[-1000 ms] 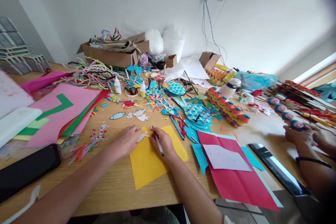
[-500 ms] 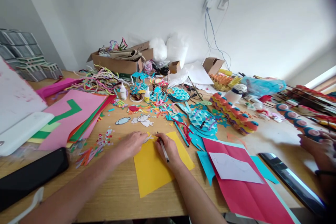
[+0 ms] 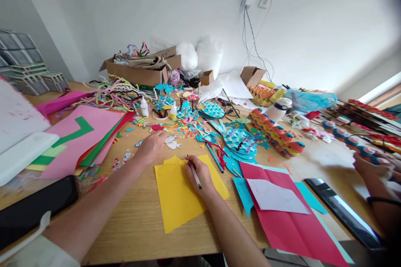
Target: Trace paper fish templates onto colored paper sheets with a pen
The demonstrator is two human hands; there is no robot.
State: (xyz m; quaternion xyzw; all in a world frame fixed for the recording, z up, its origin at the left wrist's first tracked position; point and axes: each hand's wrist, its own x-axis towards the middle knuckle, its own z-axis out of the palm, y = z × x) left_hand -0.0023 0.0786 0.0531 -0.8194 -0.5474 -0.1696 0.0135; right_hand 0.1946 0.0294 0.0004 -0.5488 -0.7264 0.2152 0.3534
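Observation:
My right hand (image 3: 199, 175) rests on the yellow sheet of paper (image 3: 177, 212), closed around a pen (image 3: 194, 174) whose tip is near the sheet's upper edge. Faint drawn lines show on that sheet, left of the pen tip. My left hand (image 3: 152, 147) is above the bare wood beyond the sheet, among white fish cut-outs. Its fingers are bent down and together, and what they hold, if anything, is hidden. One fish cut-out (image 3: 172, 142) lies just right of the fingertips; another (image 3: 138, 143) peeks out at the left of the hand.
Coloured sheets (image 3: 79, 133) and a black phone (image 3: 34, 204) lie to the left. At right are a red sheet (image 3: 282, 233), a white paper (image 3: 275, 196) and a dark glossy device (image 3: 341, 212). Another person's hand (image 3: 371, 169) holds a painted egg-carton strip (image 3: 347, 137). Scraps and glue bottles (image 3: 144, 107) lie beyond.
My left hand has lifted off the yellow sheet and moved forward and left to the fish cut-outs. The small cut-out no longer shows on the sheet. My right hand stays with the pen.

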